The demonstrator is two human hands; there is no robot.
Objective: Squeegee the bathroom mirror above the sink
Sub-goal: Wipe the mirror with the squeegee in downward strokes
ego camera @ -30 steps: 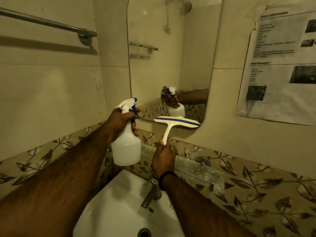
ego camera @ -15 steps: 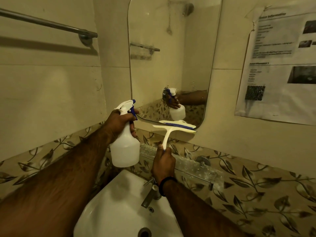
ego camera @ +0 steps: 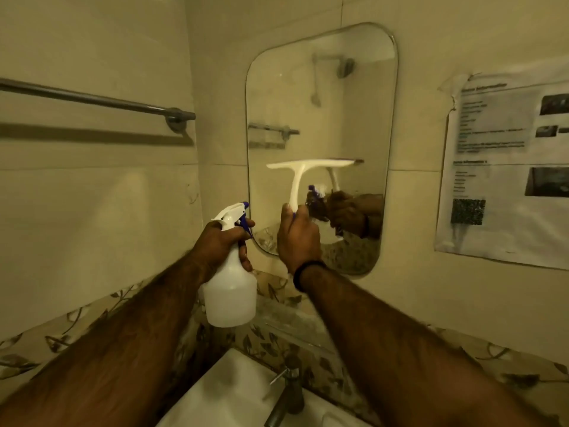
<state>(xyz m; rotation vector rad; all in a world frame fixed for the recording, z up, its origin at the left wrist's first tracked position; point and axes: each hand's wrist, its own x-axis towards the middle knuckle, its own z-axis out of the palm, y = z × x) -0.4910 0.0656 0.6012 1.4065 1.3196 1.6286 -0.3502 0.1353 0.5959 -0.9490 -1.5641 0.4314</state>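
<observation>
The rounded wall mirror (ego camera: 320, 97) hangs above the white sink (ego camera: 234, 392). My right hand (ego camera: 297, 235) grips the handle of a cream squeegee (ego camera: 308, 166), whose blade lies level against the mirror's middle. My left hand (ego camera: 223, 241) holds the neck of a white spray bottle (ego camera: 231, 295) with a blue trigger, just left of the mirror's lower corner, nozzle pointing right. Both hands and tools show reflected in the glass.
A metal towel bar (ego camera: 92, 101) runs along the left wall. A taped paper notice (ego camera: 505, 167) hangs right of the mirror. A tap (ego camera: 286, 396) stands at the sink's back edge, below a small glass shelf (ego camera: 292, 322) and a leaf-patterned tile border.
My right hand has lifted the squeegee from the mirror's bottom edge up to its middle. The view has tilted up; the spray bottle stays beside the mirror in my left hand.
</observation>
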